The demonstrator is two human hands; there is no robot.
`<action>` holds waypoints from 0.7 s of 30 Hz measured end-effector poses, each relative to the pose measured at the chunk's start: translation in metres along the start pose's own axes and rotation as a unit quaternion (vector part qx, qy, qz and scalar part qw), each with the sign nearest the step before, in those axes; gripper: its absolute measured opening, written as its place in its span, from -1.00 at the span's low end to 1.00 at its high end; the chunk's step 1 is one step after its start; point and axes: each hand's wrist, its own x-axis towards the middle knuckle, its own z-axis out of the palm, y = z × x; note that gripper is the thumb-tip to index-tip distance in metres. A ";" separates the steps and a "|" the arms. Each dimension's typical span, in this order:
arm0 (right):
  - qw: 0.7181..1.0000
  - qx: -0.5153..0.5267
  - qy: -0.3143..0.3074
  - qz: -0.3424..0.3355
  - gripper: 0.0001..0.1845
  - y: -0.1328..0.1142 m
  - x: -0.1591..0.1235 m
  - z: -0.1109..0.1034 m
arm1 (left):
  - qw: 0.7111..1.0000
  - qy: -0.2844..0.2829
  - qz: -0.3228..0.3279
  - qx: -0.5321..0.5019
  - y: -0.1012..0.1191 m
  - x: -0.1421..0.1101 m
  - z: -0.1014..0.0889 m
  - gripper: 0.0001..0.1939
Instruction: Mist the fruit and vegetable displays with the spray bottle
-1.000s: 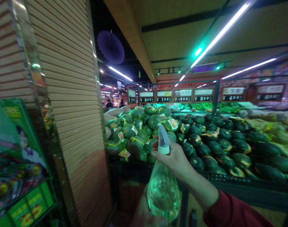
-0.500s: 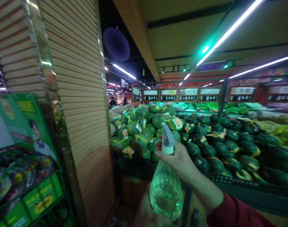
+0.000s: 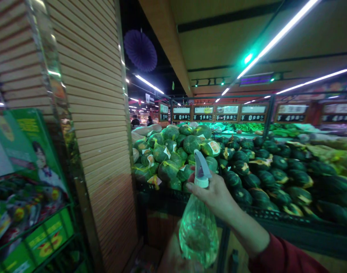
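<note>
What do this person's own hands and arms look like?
The right hand is bare, with no glove; a dark-red cloth sleeve ends partway along the forearm. The left hand is blurred but looks ungloved; no sleeve shows there.

Head-worn view, facing forward, right hand [image 3: 217, 194] near, produce [image 3: 192, 145] beyond

The left hand [image 3: 172, 248] is blurred, partly hidden behind the spray bottle [image 3: 198, 231], and cut off below.
</note>
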 end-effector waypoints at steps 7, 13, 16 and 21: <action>1.000 -0.009 0.007 0.006 -0.61 0.004 -0.007 -0.006 | 0.997 0.029 -0.034 0.059 -0.017 -0.011 -0.014 0.00; 0.999 -0.024 0.035 0.017 -0.68 0.010 -0.015 -0.010 | 0.992 0.036 -0.022 0.118 -0.023 -0.013 -0.019 -0.19; 0.999 -0.019 0.043 0.025 -0.63 0.012 -0.019 -0.013 | 0.993 0.016 -0.036 0.107 -0.018 -0.011 -0.012 -0.39; 0.998 -0.018 0.057 0.032 -0.62 0.014 -0.036 -0.016 | 0.995 -0.026 -0.076 0.062 -0.014 -0.007 0.005 -0.58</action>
